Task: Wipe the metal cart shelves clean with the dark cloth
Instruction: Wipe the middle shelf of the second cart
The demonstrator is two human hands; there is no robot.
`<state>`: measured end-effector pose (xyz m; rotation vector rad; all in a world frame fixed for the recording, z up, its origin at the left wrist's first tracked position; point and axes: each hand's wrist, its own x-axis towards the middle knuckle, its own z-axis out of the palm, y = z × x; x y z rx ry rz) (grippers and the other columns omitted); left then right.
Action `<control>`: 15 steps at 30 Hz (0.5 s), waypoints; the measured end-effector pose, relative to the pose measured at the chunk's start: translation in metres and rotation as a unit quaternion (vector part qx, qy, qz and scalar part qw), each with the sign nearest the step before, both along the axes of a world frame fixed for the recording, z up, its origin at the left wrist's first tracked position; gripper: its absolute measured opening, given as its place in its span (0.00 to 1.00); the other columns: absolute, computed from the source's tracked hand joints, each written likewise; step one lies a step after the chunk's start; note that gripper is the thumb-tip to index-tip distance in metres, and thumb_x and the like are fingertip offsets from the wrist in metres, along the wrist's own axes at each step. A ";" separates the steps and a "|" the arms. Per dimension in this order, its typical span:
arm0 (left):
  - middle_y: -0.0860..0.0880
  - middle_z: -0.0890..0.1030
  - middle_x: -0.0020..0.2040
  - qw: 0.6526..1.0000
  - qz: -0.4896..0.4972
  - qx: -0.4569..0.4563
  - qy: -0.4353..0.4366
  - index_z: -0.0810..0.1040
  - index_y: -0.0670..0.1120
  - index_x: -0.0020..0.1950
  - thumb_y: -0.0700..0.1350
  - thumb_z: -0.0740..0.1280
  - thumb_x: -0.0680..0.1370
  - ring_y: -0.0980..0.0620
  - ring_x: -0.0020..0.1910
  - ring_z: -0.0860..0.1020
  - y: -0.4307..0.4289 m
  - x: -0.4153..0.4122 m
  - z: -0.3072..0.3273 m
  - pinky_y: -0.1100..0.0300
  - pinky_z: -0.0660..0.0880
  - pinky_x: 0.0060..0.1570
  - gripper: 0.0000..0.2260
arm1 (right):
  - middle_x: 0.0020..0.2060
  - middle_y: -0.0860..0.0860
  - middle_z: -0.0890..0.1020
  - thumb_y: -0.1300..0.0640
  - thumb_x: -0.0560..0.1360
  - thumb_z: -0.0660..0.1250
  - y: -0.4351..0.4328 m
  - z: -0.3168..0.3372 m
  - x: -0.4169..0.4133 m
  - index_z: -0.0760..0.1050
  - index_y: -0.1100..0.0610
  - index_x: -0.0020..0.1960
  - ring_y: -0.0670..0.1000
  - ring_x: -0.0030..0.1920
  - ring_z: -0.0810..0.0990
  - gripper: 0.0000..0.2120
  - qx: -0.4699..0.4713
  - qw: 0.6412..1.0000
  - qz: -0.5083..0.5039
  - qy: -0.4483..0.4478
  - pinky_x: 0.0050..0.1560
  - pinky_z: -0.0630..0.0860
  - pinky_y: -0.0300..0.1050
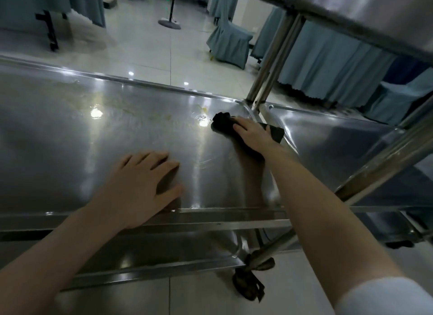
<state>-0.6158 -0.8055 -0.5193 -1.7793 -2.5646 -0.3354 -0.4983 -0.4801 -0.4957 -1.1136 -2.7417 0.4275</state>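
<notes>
While the right hand [251, 133] presses the dark cloth [223, 122] onto the far right corner of the cart's middle shelf [70, 127], its fingers lie straight over the bunched fabric and do not curl round it. The head view, the only 1 given, shows the left hand [143, 185] spread flat on the near part of the same shelf, holding nothing and seemingly bracing the body. Just beside the cloth, toward the far rim, sit yellowish smears [205, 109] and a wet glint. The step in hand looks like wiping this middle shelf, with the task only partly done: the lower shelf [140, 263] and upper shelf [386, 14] look dull, though I cannot tell if they are clean. Next, the cloth probably needs a firm sweep leftward across those smears, then along the rim.
</notes>
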 end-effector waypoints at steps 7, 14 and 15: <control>0.54 0.58 0.78 1.000 -0.010 -0.011 -0.012 0.59 0.59 0.76 0.72 0.38 0.71 0.49 0.75 0.58 -0.002 0.001 0.004 0.50 0.52 0.74 0.37 | 0.75 0.37 0.60 0.35 0.79 0.46 -0.094 -0.018 0.109 0.56 0.31 0.73 0.46 0.75 0.58 0.22 0.032 0.999 -0.037 -0.005 0.72 0.42 0.68; 0.53 0.62 0.77 1.000 -0.020 0.011 -0.021 0.61 0.58 0.75 0.70 0.42 0.74 0.49 0.74 0.61 -0.004 0.002 0.000 0.50 0.54 0.74 0.34 | 0.74 0.37 0.62 0.38 0.81 0.51 -0.068 -0.007 0.097 0.61 0.31 0.72 0.47 0.74 0.60 0.19 0.013 0.998 -0.052 -0.013 0.73 0.45 0.67; 0.52 0.63 0.76 0.999 -0.022 0.023 -0.027 0.63 0.56 0.74 0.69 0.45 0.75 0.49 0.74 0.62 -0.006 0.002 0.002 0.51 0.55 0.74 0.32 | 0.75 0.39 0.63 0.39 0.81 0.51 -0.058 -0.003 0.081 0.62 0.33 0.72 0.49 0.75 0.60 0.19 0.008 0.996 -0.083 -0.015 0.73 0.45 0.67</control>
